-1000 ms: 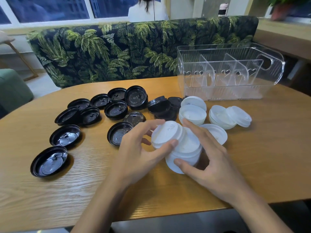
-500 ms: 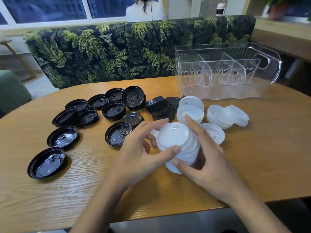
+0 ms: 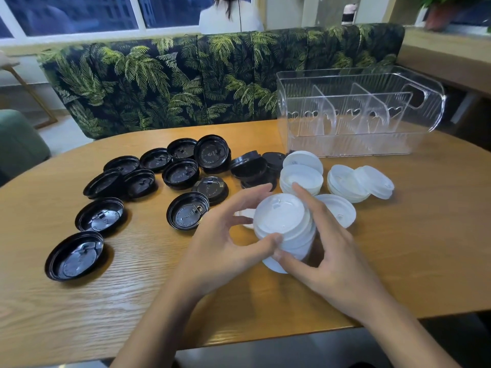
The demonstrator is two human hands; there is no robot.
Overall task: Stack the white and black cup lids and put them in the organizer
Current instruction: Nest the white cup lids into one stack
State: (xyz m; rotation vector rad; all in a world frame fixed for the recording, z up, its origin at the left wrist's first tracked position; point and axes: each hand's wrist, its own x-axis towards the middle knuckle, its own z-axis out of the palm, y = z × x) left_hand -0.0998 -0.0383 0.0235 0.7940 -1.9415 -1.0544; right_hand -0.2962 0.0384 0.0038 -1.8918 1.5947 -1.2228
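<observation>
Over the last second the tilted top lid has settled flat, so the stack of white plastic cup lids (image 3: pixel 283 224) now looks nested and ready to carry. It stands on the wooden table (image 3: pixel 132 301) between my hands. My right hand (image 3: pixel 329 253) grips it, thumb on the near side and fingers round the far side. My left hand (image 3: pixel 223 243) has its fingers spread wide, with only the thumb touching the top rim. The clear plastic organizer (image 3: pixel 345 147) with upright dividers stands behind, and I see no lids in any compartment. Loose white lids (image 3: pixel 350 181) lie just before it, and the black plastic lids (image 3: pixel 183 173) are scattered to the left, unstacked.
</observation>
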